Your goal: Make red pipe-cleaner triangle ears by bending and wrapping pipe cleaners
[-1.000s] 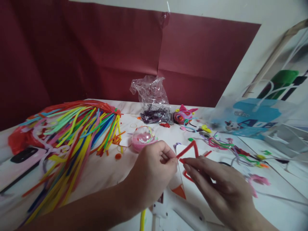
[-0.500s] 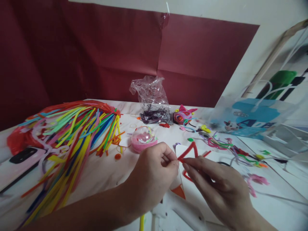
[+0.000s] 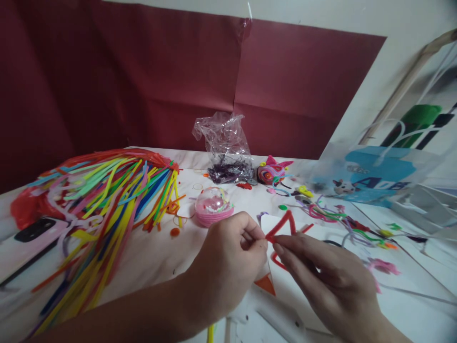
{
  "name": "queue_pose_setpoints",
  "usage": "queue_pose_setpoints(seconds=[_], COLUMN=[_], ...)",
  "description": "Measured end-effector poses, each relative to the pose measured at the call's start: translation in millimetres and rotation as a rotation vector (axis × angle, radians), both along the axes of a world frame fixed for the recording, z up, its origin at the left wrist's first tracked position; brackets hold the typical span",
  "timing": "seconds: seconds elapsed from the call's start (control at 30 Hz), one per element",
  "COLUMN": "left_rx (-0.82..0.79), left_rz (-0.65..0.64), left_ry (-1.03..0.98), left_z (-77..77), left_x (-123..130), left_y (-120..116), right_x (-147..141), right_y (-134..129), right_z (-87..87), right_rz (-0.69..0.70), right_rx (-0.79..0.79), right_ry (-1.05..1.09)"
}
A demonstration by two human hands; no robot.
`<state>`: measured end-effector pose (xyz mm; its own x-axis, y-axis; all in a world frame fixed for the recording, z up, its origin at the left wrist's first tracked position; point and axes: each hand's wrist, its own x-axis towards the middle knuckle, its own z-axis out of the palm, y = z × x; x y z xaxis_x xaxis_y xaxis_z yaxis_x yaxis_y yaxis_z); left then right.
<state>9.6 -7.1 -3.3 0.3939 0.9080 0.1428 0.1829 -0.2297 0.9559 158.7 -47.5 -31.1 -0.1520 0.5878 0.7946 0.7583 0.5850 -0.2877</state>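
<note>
Between my two hands is a red pipe cleaner, bent into a pointed peak above the fingertips. My left hand pinches its left end between thumb and forefinger. Close beside it, my right hand grips the same strip with thumb and fingers. Another curved red piece shows just below the fingertips, partly hidden by my right hand. Beneath them lies a white card, with an orange triangle near its left edge.
Colourful pipe cleaners and a phone lie left. A clear-topped pink ball, plastic bag and pink-eared craft piece stand behind. Loose twisted pieces and a blue-white bag are right.
Both hands have shifted very slightly to the right with the red pipe cleaner. Their pinching grip looks the same.
</note>
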Motion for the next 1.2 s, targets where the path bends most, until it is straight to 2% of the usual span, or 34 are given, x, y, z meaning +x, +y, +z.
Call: queue_pose_setpoints(seconds=[0.53, 0.8, 1.2], left_rx=[-0.021, 0.027, 0.044], left_rz=[-0.067, -0.007, -0.028], left_ry=[-0.087, -0.052, -0.037], left_z=[-8.4, -10.7, -13.1], left_x=[1, 2, 2], left_y=[-1, 0, 1], right_x=[0, -1, -3], right_y=[0, -2, -1], right_z=[0.6, 1.0, 4.1], right_rz=[0.007, 0.006, 0.03], right_rx=[-0.039, -0.059, -0.045], right_ry=[0.029, 0.013, 0.011])
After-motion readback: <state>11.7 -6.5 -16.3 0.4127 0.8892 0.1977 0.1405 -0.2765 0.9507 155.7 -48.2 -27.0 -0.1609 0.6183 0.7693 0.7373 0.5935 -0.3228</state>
